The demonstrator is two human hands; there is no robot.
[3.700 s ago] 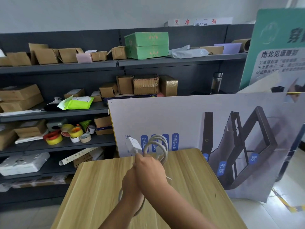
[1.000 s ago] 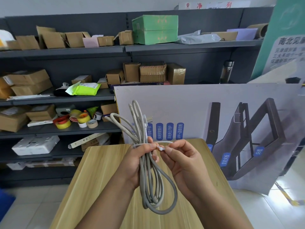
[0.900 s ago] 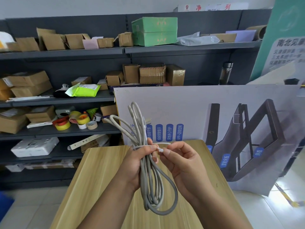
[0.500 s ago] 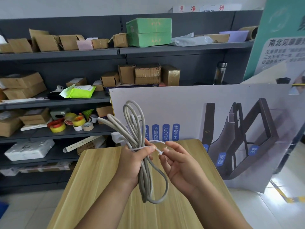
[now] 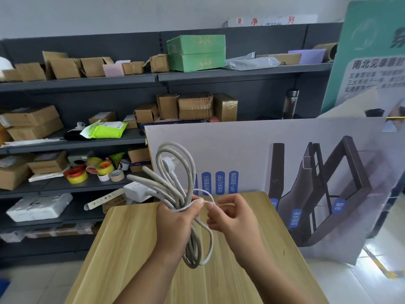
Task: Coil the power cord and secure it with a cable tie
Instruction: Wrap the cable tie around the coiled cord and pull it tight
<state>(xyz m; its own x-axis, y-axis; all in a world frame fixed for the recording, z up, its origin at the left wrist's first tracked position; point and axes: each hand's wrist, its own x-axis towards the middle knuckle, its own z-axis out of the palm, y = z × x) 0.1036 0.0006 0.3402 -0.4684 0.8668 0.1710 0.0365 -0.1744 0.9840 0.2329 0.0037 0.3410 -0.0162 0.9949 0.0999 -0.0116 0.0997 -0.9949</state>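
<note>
Centre of the frame, above a light wooden table: the left hand is closed in a fist around the middle of the coiled grey power cord. The coil's upper loops stand above the fist toward the middle of the frame; its lower loops hang below the hand, over the tabletop. A white plug lies inside the upper loops. A white power strip block juts out to the left of the coil, just beyond the table's far edge; it appears to belong to the cord, though the join is hidden behind the strands.

A thin white cable tie loops around the bundle just above the left fist. The right hand, immediately right of the left, has thumb and forefinger pinched together on the tie's end; the remaining fingers are curled loosely. Whether the tie is threaded through its head cannot be determined at this size.

Behind the table, right half of the frame: a large printed board stands upright. Left half and top: dark shelving carrying cardboard boxes, a green box and rolls of tape.
</note>
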